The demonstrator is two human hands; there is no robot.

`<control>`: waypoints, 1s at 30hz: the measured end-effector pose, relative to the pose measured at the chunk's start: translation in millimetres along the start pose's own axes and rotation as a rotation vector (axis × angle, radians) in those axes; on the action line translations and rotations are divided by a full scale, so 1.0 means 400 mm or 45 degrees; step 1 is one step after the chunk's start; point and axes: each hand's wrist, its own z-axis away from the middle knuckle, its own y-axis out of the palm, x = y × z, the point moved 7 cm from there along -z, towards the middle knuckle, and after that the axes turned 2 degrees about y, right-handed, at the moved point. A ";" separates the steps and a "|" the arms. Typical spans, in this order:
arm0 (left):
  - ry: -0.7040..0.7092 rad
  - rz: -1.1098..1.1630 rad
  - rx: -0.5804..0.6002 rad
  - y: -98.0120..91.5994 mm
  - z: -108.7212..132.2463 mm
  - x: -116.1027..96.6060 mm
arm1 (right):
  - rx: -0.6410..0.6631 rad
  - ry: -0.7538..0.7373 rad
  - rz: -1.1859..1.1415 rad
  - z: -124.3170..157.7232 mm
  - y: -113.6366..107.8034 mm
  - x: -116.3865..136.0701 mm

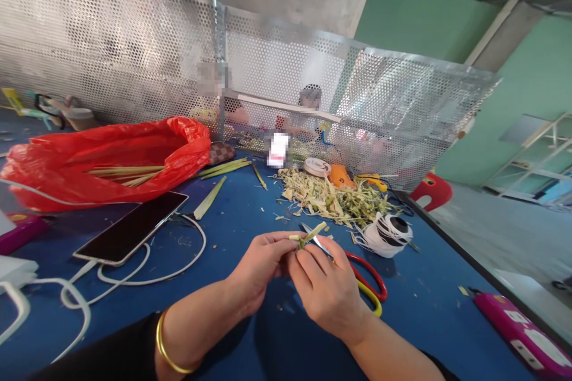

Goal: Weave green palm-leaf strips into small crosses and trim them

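No text is legible (even on the purple device (504,317)).

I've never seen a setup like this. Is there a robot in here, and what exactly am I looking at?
No robot here: these are a person's own bare hands. There is just one picture, taken by a camera worn on that person's head, looking forward and down, so you see roughly what they see. The left hand, with a gold bangle on its wrist, and the right hand meet at a pale green strip, pinched in the fingers. On the blue table lie scissors, partly hidden by the right hand, a pile of plant scraps, a white spool, a phone and a red plastic bag with more strips inside.
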 end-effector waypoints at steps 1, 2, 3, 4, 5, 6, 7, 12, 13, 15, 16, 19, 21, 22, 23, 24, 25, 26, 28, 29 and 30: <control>0.001 -0.016 0.009 0.001 0.000 -0.001 | -0.008 0.011 0.001 0.000 -0.001 0.000; 0.001 -0.032 0.013 0.001 0.001 -0.002 | -0.016 0.013 0.007 -0.001 -0.001 0.001; 0.000 -0.049 0.014 0.001 0.001 -0.002 | -0.021 0.009 0.017 0.000 -0.002 0.002; -0.002 -0.064 0.007 0.000 0.001 -0.003 | -0.023 0.005 0.030 0.000 -0.001 0.004; -0.003 -0.073 0.000 -0.001 0.001 -0.004 | -0.022 0.003 0.045 0.001 0.001 0.005; -0.004 -0.079 -0.004 -0.002 0.001 -0.005 | -0.022 0.005 0.057 0.003 0.002 0.006; -0.002 -0.080 -0.001 -0.002 0.001 -0.006 | -0.027 0.008 0.068 0.004 0.004 0.006; 0.005 -0.058 0.040 0.004 0.004 -0.007 | -0.002 0.013 0.057 0.007 0.009 -0.002; 0.003 -0.054 0.043 0.005 0.004 -0.008 | 0.013 0.009 0.041 0.007 0.009 -0.003; 0.004 -0.046 0.032 0.005 0.004 -0.009 | 0.026 -0.007 0.016 0.007 0.008 -0.004; 0.004 -0.041 0.020 0.004 0.004 -0.009 | 0.031 -0.013 0.012 0.006 0.008 -0.004; -0.009 -0.029 -0.033 -0.003 0.001 -0.005 | 0.057 -0.019 0.010 0.004 0.011 -0.003; -0.012 -0.036 -0.047 -0.005 0.000 -0.001 | 0.070 -0.021 0.012 0.002 0.014 -0.002; -0.006 -0.044 -0.042 -0.004 0.000 0.001 | 0.070 -0.023 0.017 0.002 0.015 -0.002; 0.000 -0.053 -0.033 -0.002 0.001 0.003 | 0.068 -0.028 0.023 0.002 0.015 -0.001; 0.004 -0.061 -0.025 -0.001 0.001 0.004 | 0.065 -0.028 0.031 0.002 0.015 0.000; 0.004 -0.067 -0.021 0.001 0.002 0.006 | 0.063 -0.025 0.039 0.003 0.016 0.001; 0.002 -0.072 -0.017 0.003 0.003 0.008 | 0.064 -0.023 0.044 0.003 0.017 0.002; -0.008 -0.084 -0.015 0.004 0.002 0.009 | 0.072 -0.012 0.035 0.004 0.019 0.002; -0.008 -0.092 -0.013 0.005 0.001 0.009 | 0.076 0.002 0.013 0.004 0.019 0.001; -0.003 -0.098 -0.015 0.004 0.000 0.006 | 0.076 0.035 -0.030 0.003 0.019 -0.004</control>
